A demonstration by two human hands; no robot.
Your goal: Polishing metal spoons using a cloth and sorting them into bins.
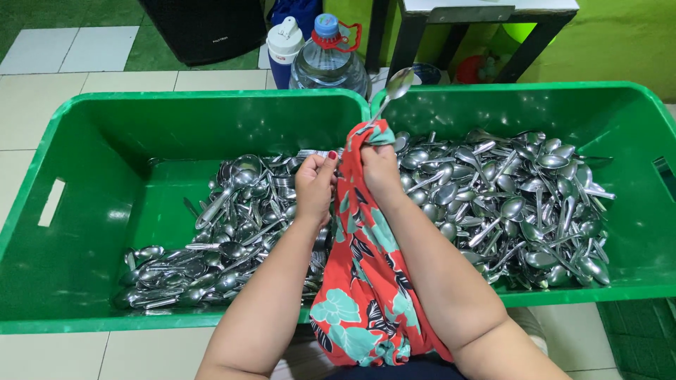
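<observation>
Here, a red floral-printed cloth with teal leaves (366, 281) is gripped by both hands above the meeting edges of two bins. The right hand (378, 165) is clenched around the upper bunch of the cloth, and through that wrapped cloth the handle of a shiny metal spoon (393, 93) is grasped; the spoon's bowl is seen sticking up and away from the grip, tilted toward the far side. The left hand (315, 184), with red-painted nails, is closed on the cloth's edge just beside the right grip, the two hands nearly touching. From the grips the cloth is draped down between the forearms toward the person's lap.

To the left of the left hand's grip and below it, a large green plastic bin (63, 267) is seen, partly filled with a loose pile of metal spoons (225, 239) spread over its near and middle floor. To the right of the right hand's grip, a second green plastic bin (634, 141) is filled with a denser heap of metal spoons (514, 204). Both bins are set on a pale tiled floor (42, 112).

Beyond the grips, behind the bins' far walls, a clear plastic water bottle with a blue cap (328, 60) is stood upright, and just beside it a white-and-blue lidded flask (284, 49). Further back, a dark-legged stool or small desk (486, 21) is visible.
</observation>
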